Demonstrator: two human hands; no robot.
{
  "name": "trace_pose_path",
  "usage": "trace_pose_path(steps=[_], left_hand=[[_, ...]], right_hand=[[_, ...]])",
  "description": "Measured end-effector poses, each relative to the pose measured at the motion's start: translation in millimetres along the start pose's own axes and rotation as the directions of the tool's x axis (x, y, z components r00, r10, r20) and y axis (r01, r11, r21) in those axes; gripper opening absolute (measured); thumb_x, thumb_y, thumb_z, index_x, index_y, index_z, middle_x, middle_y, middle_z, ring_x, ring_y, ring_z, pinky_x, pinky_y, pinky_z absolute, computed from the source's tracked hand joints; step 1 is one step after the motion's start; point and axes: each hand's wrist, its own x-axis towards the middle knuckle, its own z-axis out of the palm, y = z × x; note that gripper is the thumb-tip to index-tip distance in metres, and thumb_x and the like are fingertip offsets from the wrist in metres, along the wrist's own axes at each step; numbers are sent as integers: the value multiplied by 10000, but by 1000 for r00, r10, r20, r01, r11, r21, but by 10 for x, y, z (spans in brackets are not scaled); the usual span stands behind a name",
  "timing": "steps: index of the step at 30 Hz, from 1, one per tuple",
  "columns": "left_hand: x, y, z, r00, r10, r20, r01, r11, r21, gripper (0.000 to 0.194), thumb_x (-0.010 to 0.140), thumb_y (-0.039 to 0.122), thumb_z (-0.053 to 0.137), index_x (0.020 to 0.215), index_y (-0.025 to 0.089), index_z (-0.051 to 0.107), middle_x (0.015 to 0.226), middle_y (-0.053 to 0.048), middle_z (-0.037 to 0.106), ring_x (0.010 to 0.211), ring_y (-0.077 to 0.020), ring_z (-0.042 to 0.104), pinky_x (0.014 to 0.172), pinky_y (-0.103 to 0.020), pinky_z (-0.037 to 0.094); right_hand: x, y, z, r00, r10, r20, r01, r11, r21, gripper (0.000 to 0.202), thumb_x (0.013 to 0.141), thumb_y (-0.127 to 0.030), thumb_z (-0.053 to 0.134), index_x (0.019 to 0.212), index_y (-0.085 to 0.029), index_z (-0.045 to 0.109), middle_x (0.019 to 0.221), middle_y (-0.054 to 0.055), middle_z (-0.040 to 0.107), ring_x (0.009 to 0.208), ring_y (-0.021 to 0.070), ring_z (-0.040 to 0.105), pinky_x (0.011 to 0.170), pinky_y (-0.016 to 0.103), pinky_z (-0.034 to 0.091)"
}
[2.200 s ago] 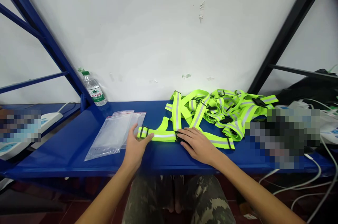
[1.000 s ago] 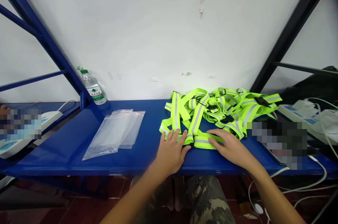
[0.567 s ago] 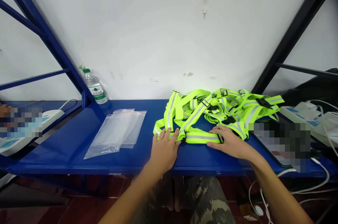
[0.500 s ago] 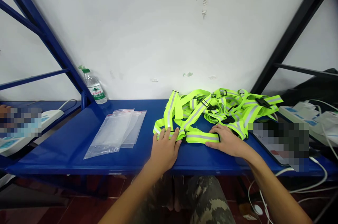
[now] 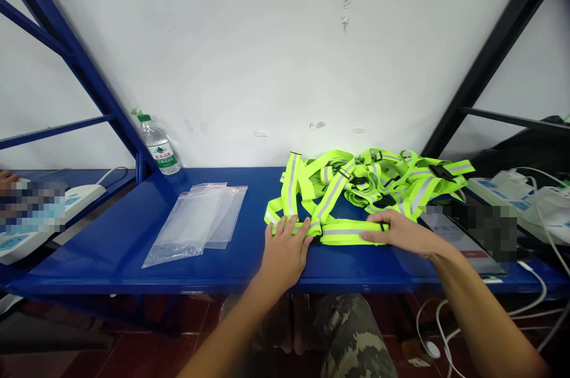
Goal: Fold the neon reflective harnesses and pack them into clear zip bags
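A neon-yellow reflective strap harness with a silver stripe and black buckles lies on the blue table, its front strap stretched sideways near the edge. Across the left part of that strap rests my left hand, fingers curled over it and thumb near a black buckle. My right hand pinches the strap's right end between thumb and fingers, by a small black slider. Behind my hands, more tangled yellow straps are heaped towards the wall, so where one harness ends and another begins cannot be made out.
Clear zip bags lie to the left on the blue table. A water bottle stands against the wall. On the right are a phone or tablet, a power strip and white cables. Another person's hand shows far left.
My right hand has moved right with the strap's end, and the front strap has slid right. My left hand has shifted slightly right along with it.
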Motion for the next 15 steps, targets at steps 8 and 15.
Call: trace_pose_path(steps=[8, 15], left_hand=[[-9, 114, -29, 998, 58, 22, -56, 996, -72, 386, 984, 378, 396, 1328, 308, 555, 1386, -84, 525, 1279, -304, 451, 1050, -549, 352], [7, 263, -20, 992, 124, 4, -123, 985, -120, 315, 962, 316, 450, 1211, 235, 624, 1084, -108, 577, 1042, -268, 532, 894, -464, 463]], right_hand=[[47, -160, 176, 943, 221, -250, 33, 684, 729, 458, 535, -332, 867, 889, -201, 607, 765, 0, 625, 683, 163, 646, 642, 339, 601], [96, -655, 697, 852, -175, -494, 328, 913, 242, 464, 713, -303, 705, 1142, -202, 559, 843, 22, 653, 714, 158, 634, 700, 309, 552]])
